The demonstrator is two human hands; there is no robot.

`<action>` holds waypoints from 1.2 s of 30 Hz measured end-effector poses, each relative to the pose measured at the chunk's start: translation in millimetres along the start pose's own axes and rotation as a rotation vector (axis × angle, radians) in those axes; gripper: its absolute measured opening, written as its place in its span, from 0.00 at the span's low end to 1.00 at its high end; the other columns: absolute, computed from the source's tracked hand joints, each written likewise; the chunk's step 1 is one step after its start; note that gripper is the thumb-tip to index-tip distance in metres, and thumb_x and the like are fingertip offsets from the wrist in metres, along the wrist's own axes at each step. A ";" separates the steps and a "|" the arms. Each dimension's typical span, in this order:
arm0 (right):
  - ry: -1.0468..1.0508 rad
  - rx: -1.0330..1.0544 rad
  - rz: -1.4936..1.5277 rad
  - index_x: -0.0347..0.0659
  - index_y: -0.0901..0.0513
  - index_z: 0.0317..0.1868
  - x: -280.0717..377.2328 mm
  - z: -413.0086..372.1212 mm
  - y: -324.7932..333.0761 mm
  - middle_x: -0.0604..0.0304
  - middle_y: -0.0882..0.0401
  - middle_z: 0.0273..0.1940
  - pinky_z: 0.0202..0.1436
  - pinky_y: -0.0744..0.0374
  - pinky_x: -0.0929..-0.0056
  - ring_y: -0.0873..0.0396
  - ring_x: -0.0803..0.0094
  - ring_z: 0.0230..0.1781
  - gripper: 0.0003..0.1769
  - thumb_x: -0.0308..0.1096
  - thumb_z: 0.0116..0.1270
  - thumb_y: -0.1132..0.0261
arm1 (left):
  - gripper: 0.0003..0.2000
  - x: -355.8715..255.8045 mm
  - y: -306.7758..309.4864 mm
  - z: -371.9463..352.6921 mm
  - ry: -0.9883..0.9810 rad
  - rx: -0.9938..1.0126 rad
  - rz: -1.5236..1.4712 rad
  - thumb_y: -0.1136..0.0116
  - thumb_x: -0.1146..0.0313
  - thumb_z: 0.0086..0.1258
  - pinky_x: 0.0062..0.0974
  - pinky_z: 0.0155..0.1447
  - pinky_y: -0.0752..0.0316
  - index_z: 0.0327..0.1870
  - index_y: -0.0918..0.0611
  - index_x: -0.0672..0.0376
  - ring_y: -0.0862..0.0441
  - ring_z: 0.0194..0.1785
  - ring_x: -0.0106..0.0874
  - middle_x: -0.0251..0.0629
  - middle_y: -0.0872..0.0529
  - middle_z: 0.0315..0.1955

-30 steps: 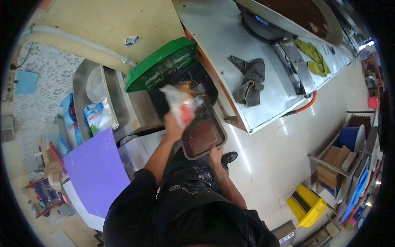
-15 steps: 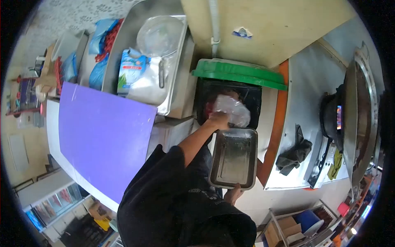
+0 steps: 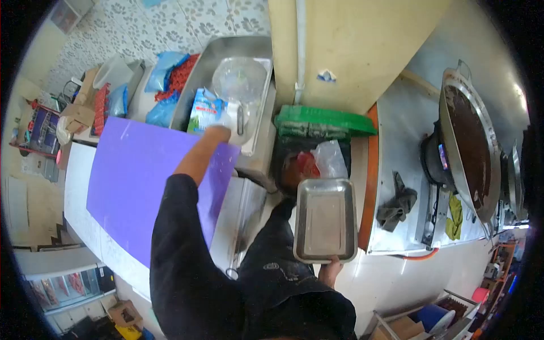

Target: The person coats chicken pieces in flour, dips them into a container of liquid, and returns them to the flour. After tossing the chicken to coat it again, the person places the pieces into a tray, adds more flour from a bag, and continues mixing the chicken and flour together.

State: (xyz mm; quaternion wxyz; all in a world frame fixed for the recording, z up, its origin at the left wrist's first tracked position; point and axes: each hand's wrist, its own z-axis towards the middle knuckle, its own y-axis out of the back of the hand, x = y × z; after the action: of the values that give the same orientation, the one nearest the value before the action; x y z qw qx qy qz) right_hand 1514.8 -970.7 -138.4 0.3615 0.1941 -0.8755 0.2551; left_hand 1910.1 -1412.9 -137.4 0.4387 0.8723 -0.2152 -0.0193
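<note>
My right hand [image 3: 330, 271] grips the near end of a shallow rectangular metal tray [image 3: 326, 222], which looks bare inside. My left hand [image 3: 217, 135] reaches out over the far right corner of a purple board [image 3: 144, 175], right at the near edge of a large steel basin [image 3: 259, 122]. Motion blur smears its fingers. Close beyond that hand lies a blue, white and green packet [image 3: 205, 111]. Past the tray, a clear plastic bag [image 3: 330, 160] and something red [image 3: 307, 164] lie in a black bin [image 3: 280, 148] whose green lid [image 3: 326, 121] is tipped up.
A round clear plastic lid or bowl [image 3: 241, 78] lies in the basin. To the right, a steel counter [image 3: 391, 158] bears a dark cloth [image 3: 398, 207], a green cloth [image 3: 454, 218] and a large wok-like pan [image 3: 467, 136]. Blue bags [image 3: 165, 71] lie at the upper left.
My left hand has let go of the clear plastic bag in the bin and swung left to the basin's edge. The tray stays in my right hand, and the view has shifted.
</note>
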 end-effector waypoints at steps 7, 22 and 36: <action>-0.035 -0.040 -0.073 0.34 0.30 0.57 -11.7 2.8 -2.4 0.54 0.28 0.53 0.58 0.28 0.65 0.28 0.64 0.55 0.28 0.22 0.51 0.44 | 0.11 91.4 35.2 11.9 -0.490 -0.227 0.014 0.46 0.64 0.52 0.43 0.36 0.27 0.20 0.19 0.61 0.20 0.29 0.47 0.49 0.18 0.22; -0.049 0.044 -0.049 0.33 0.34 0.58 -6.3 1.3 -39.5 0.55 0.29 0.50 0.58 0.32 0.68 0.29 0.63 0.51 0.31 0.18 0.48 0.49 | 0.03 129.6 139.8 -86.6 -0.158 -0.562 -0.435 0.45 0.73 0.55 0.29 0.35 0.29 0.29 0.20 0.61 0.22 0.29 0.30 0.38 0.19 0.23; 0.221 -0.068 -0.097 0.32 0.28 0.48 72.9 -46.5 78.6 0.60 0.26 0.30 0.32 0.28 0.71 0.28 0.72 0.30 0.19 0.25 0.53 0.46 | 0.25 -181.1 174.1 -199.7 -0.505 -0.530 -1.148 0.41 0.78 0.49 0.22 0.55 0.34 0.53 0.29 0.59 0.29 0.50 0.25 0.34 0.26 0.45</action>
State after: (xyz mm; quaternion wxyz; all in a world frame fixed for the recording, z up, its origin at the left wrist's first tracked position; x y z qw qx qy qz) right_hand 1450.0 -892.3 -80.9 0.4741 0.1945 -0.8280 0.2276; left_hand 1727.9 -1281.7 91.9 0.4941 0.6800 0.1981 -0.5042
